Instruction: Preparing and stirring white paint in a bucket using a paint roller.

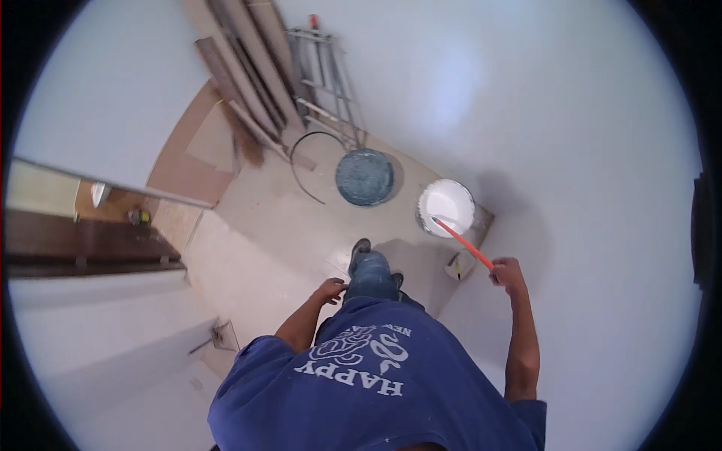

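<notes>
At two o'clock from your shoes sits the white bucket; your right hand, at three, clasps the orange pole reaching it; your left hand, at seven, looks empty, fingers parted.

White capital lettering around a curling emblem on the blue shirt
</notes>
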{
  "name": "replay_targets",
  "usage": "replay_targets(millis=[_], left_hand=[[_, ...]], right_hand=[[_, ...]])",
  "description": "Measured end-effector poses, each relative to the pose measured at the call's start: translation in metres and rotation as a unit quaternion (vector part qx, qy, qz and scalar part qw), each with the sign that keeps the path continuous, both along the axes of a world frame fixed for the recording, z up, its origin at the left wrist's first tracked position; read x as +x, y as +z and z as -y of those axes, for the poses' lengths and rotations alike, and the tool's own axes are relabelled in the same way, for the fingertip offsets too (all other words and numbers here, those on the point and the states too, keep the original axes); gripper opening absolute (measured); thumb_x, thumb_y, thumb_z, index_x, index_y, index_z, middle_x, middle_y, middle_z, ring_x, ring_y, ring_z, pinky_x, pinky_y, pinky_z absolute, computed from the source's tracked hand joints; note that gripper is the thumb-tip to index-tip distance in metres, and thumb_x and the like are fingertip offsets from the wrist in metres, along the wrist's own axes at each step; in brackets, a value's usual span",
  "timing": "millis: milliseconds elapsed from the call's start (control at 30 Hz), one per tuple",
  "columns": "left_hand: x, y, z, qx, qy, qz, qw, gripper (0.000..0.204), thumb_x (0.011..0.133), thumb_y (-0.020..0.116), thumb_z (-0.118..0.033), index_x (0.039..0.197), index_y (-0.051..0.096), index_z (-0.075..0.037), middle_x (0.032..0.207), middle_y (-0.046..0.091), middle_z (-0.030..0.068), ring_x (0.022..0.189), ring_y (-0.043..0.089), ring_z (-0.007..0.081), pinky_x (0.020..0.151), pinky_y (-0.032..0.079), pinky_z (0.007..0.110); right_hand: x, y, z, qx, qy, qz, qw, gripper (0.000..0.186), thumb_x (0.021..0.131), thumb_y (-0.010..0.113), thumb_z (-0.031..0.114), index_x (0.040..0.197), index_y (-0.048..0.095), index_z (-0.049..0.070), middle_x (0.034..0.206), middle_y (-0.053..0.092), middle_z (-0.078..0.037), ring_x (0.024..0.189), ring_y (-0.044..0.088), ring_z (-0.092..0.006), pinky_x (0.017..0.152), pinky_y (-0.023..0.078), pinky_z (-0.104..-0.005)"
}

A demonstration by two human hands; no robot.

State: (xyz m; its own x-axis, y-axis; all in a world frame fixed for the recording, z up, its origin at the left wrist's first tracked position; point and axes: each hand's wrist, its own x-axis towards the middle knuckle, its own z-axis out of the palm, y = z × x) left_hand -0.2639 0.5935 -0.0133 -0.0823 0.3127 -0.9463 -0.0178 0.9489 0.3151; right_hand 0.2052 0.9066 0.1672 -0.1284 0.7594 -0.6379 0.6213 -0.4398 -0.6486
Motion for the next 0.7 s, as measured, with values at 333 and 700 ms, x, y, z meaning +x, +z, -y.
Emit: replay_targets(millis=[333, 700], left_hand=[[-0.017, 0.052, -0.040, 0.139, -0.148, 0.092, 0.975, 0.058, 0.089, 0.064, -0.034, 0.139, 0.055, -0.006, 0.120, 0.067, 0.0143, 0.100, 0.068, 0.0224, 0.081, 0.056, 0.042], [-0.102, 0.426, -0.158, 0.752, 0.122, -0.262, 0.592, 0.036, 0.088, 0.060, -0.001, 0.124, 0.062, 0.000, 0.114, 0.068, 0.0081, 0.103, 0.064, 0.0188, 0.092, 0.051, 0.032]], right_hand=[[-0.031, -0.031, 0.044, 0.211, 0.196, 0.285, 0.914, 0.032, 0.075, 0.060, 0.007, 0.105, 0.072, 0.002, 0.095, 0.072, -0.022, 0.088, 0.069, -0.0390, 0.082, 0.055, -0.0438], [-0.029, 0.003, 0.020, -0.003, 0.053, 0.020, 0.998, 0.017, 0.078, 0.060, 0.002, 0.088, 0.069, -0.008, 0.061, 0.058, -0.006, 0.050, 0.053, -0.0139, 0.044, 0.040, -0.0311]])
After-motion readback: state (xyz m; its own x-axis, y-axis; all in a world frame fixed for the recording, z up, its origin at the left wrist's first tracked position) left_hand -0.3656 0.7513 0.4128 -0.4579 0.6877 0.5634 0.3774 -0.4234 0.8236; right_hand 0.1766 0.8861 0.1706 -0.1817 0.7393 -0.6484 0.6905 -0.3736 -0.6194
